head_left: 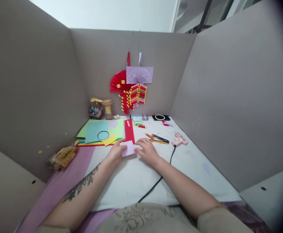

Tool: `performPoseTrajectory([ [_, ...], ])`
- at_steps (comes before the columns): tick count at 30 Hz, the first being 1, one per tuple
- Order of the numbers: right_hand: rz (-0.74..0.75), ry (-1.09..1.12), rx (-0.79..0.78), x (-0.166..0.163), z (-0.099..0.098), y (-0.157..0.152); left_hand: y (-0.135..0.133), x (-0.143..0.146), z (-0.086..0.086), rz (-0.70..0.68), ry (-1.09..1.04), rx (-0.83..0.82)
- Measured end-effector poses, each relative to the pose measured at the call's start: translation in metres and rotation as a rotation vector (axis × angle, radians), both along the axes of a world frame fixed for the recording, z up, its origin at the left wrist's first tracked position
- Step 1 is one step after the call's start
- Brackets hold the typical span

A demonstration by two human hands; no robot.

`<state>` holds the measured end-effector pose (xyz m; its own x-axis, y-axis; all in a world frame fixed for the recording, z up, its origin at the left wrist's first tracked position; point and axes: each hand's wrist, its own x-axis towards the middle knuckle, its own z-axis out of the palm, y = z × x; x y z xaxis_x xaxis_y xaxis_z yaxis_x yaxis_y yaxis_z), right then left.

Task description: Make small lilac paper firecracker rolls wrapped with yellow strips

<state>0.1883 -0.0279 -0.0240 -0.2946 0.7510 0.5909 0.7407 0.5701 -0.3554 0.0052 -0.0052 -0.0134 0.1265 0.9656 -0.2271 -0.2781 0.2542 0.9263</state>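
Note:
A small lilac piece of paper (128,149) is held just over the white table covering, in the middle of the view. My left hand (116,151) grips its left edge, thumb on top and fingers beneath. At the right edge, the curled fingers of my right hand (146,150) pinch the paper; their tips are small in view. Just behind the hands lies a red paper strip (129,134) with a small pink paper roll (128,124) on it. Several coloured paper rolls (139,123) with yellow ends lie beyond my right hand.
Coloured sheets (80,132) with a tape roll (103,135) lie left. A utility knife (149,136), scissors (161,138) and pencil (159,141) lie right, near a pink glue gun (179,139); its black cord (153,187) runs under my right arm. Paper fan decorations (139,76) hang behind.

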Motion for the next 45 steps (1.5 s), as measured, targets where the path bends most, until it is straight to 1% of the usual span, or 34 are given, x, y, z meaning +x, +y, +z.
performPoseTrajectory([
  [2,-0.181,0.002,-0.066,0.016,-0.002,0.011,0.005,-0.003,-0.003,0.039,0.03,0.011],
  [4,-0.351,-0.049,-0.14,0.034,-0.002,0.024,0.007,-0.006,-0.005,0.047,0.035,0.021],
  [6,-0.467,-0.107,-0.195,0.048,-0.002,0.038,0.006,-0.007,-0.005,0.026,0.007,0.026],
  [8,-0.529,-0.165,-0.228,0.053,-0.001,0.054,0.005,-0.008,-0.005,0.0,-0.034,0.024],
  [11,-0.55,-0.249,-0.314,0.05,0.002,0.08,0.005,-0.008,-0.006,-0.008,-0.105,-0.002],
  [15,-0.5,-0.29,-0.493,0.041,0.005,0.107,0.008,-0.009,-0.007,0.03,-0.199,-0.064],
  [17,-0.477,-0.283,-0.504,0.039,0.008,0.111,0.009,-0.008,-0.007,0.047,-0.236,-0.095],
  [18,-0.453,-0.237,-0.481,0.037,0.01,0.11,0.009,-0.007,-0.006,0.047,-0.252,-0.108],
  [19,-0.41,-0.141,-0.452,0.035,0.013,0.106,0.009,-0.006,-0.006,0.044,-0.265,-0.118],
  [20,-0.346,0.006,-0.425,0.031,0.016,0.101,0.009,-0.005,-0.005,0.044,-0.273,-0.12],
  [22,-0.164,0.429,-0.412,0.021,0.022,0.082,0.008,-0.003,-0.003,0.068,-0.28,-0.094],
  [24,0.009,0.819,-0.5,0.007,0.025,0.059,0.007,-0.001,-0.001,0.107,-0.287,-0.037],
  [25,0.074,0.94,-0.554,0.0,0.025,0.047,0.006,0.0,0.0,0.122,-0.293,-0.006],
  [26,0.119,1.003,-0.602,-0.008,0.024,0.036,0.005,0.001,0.001,0.131,-0.297,0.019],
  [28,0.164,1.005,-0.644,-0.02,0.019,0.019,0.003,0.003,0.004,0.129,-0.296,0.044],
  [31,0.149,0.914,-0.638,-0.029,0.012,0.009,-0.003,0.004,0.009,0.091,-0.275,0.057],
  [34,0.119,0.863,-0.609,-0.03,0.007,0.01,-0.009,0.004,0.014,0.046,-0.251,0.09],
  [39,0.242,0.952,-0.734,-0.025,0.004,0.012,-0.012,0.003,0.021,0.022,-0.141,0.121],
  [43,0.255,0.949,-0.671,-0.022,0.005,0.011,-0.011,0.002,0.024,-0.002,-0.136,0.131],
  [45,0.259,0.953,-0.694,-0.021,0.006,0.01,-0.011,0.001,0.023,-0.007,-0.148,0.131],
])
